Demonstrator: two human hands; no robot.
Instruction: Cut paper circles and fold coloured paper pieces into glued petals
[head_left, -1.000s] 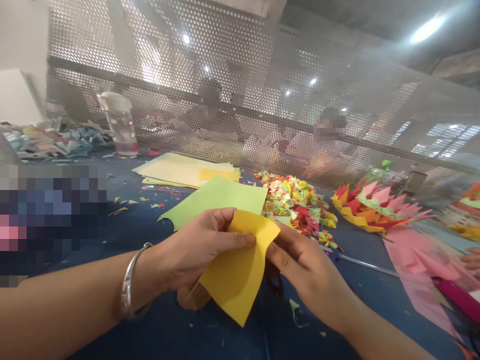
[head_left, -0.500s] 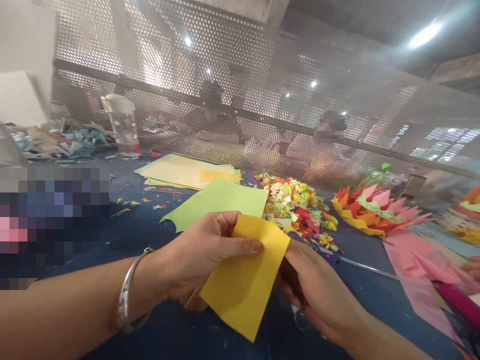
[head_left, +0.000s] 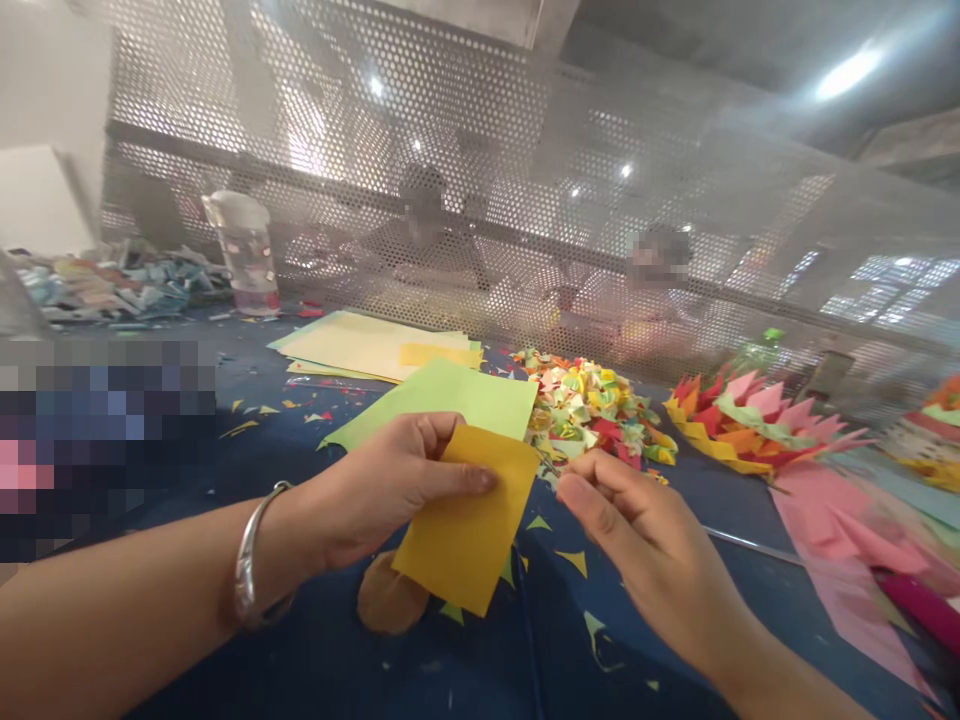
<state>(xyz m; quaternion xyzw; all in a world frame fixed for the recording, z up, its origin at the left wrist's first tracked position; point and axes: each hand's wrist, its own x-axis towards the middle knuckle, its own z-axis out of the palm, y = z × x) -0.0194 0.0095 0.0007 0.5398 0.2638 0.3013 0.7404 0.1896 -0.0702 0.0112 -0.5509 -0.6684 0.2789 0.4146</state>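
My left hand (head_left: 375,490), with a metal bangle on the wrist, pinches a small yellow paper rectangle (head_left: 469,530) by its upper edge and holds it just above the blue table (head_left: 337,640). My right hand (head_left: 637,520) hovers to the right of the paper, apart from it, with curled fingers. A thin metal tip of scissors (head_left: 547,462) pokes out by its fingertips, and the rest of the scissors is hidden in the hand. A brown rounded object (head_left: 386,600) lies on the table under the paper's lower left corner.
A light green sheet (head_left: 450,400) and stacked pale yellow sheets (head_left: 367,345) lie beyond my hands. A heap of small coloured folded pieces (head_left: 592,405), spiky paper shapes (head_left: 742,420) and pink sheets (head_left: 840,520) fill the right. A clear jar (head_left: 244,250) stands before the perforated metal screen (head_left: 525,200); people sit behind it.
My right hand has come out from under the yellow paper and lifted to its right. My left hand has drawn the paper slightly left, uncovering small cut triangles on the table.
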